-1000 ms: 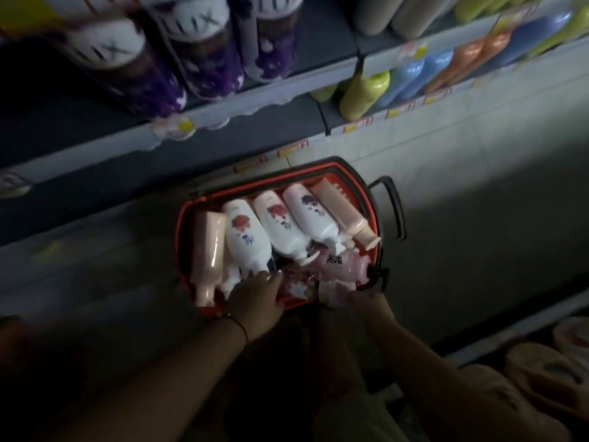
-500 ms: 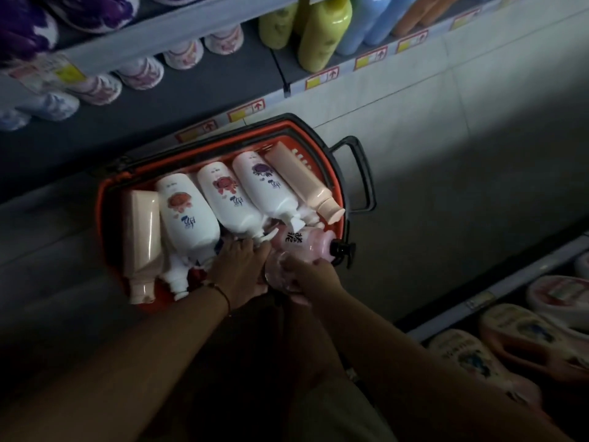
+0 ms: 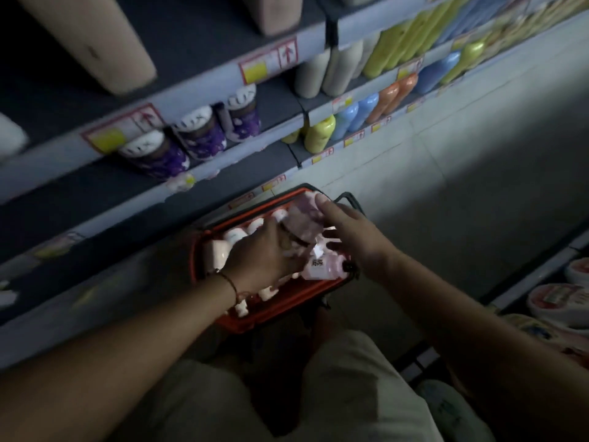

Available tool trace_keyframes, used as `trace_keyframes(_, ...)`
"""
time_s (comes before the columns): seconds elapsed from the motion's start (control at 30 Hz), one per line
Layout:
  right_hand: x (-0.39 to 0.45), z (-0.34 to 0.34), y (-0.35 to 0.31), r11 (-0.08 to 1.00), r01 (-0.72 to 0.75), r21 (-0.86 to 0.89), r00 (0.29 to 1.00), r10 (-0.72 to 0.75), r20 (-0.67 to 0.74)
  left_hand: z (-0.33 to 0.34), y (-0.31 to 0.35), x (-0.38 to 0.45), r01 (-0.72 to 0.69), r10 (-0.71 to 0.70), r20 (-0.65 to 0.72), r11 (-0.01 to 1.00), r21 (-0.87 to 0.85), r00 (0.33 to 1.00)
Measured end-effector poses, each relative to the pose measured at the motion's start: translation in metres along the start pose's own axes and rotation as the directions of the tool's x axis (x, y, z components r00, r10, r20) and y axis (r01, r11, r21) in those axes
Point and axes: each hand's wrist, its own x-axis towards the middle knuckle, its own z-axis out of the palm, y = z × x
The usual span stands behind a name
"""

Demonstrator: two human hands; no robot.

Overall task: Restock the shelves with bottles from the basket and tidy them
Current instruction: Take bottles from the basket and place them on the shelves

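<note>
Reaching into the red basket (image 3: 280,309) on the floor, both hands meet over a blurred pink-and-white bottle (image 3: 302,223) raised above the far right corner of the basket. The left hand (image 3: 266,253) curls its fingers (image 3: 280,229) round the bottle's near end; the right hand (image 3: 349,236) lies against its right side with fingers straight and close together. More white and pink bottles (image 3: 320,266) lie in the basket. Purple bottles (image 3: 200,132) stand on the shelf (image 3: 95,199) beyond.
</note>
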Motion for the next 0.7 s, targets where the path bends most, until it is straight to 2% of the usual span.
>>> trace_keyframes(0.07,-0.024,0.017,-0.022,0.995,0.052,0.083,0.998,-0.050,-0.024,-0.038,0.010,-0.021,-0.042,0.040,-0.066,0.999,-0.024,0.997)
trace_keyframes(0.13,-0.047,0.037,-0.042,0.980,0.105,0.171,0.994,-0.103,-0.023,-0.074,0.019,-0.044,-0.046,0.035,-0.095,0.992,-0.118,0.995)
trace_keyframes(0.3,-0.100,0.098,-0.103,0.872,0.278,0.402,0.946,-0.321,0.041,-0.157,0.036,-0.103,-0.140,0.067,-0.248,0.948,-0.287,0.966)
trace_keyframes(0.5,-0.160,0.138,-0.190,0.837,0.364,0.409,0.890,-0.442,0.113,-0.246,0.023,-0.166,-0.368,0.184,-0.439,0.847,-0.383,0.880)
trace_keyframes(0.6,-0.182,0.156,-0.225,0.808,0.454,0.375,0.830,-0.537,0.153,-0.282,0.024,-0.198,-0.424,0.199,-0.477,0.798,-0.429,0.856)
trace_keyframes(0.7,-0.202,0.172,-0.256,0.771,0.539,0.340,0.750,-0.622,0.222,-0.309,0.027,-0.222,-0.484,0.187,-0.569,0.762,-0.431,0.801)
